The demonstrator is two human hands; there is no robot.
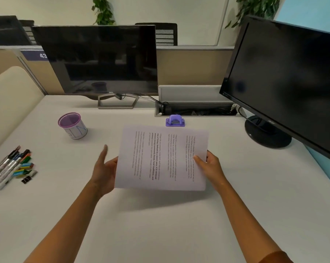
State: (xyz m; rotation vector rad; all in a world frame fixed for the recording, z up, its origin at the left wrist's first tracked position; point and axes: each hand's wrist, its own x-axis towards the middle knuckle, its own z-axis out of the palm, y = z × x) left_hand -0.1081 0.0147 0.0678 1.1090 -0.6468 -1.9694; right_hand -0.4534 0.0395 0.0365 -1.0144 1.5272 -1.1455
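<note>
Both hands are holding a printed sheet [160, 158] up off the desk [160, 234], approx. centre of view; it's casting a shadow on the desk surface below its near edge. The text on it is running sideways rel. to the person, and the print is too blurred to read.

L hand [105, 168] is sitting at the sheet's left edge. The thumb is sticking up, spread wide and clear of the paper, so no pinch on that side. The other fingers are going in behind the sheet and are hidden, so can't tell their curl. The sheet looks to be resting on them.

R hand [210, 166] is pinching the right edge, w/ the thumb lying flat on top of the printed face and the fingers tucked under, mostly hidden.

Purple hole punch [175, 120] is sitting on the desk just beyond the sheet's far edge, apart from it. Purple mesh pen cup [73, 125] is standing upright, far left of the sheet. A pile of markers [10, 166] w/ some binder clips [26, 179] is lying near the left desk edge, well apart from the hands.

At the back, the L monitor [99, 59] and R monitor [285, 82] are both showing dark screens. An open cable tray [196, 109] is sitting between them, w/ its lid standing up.
</note>
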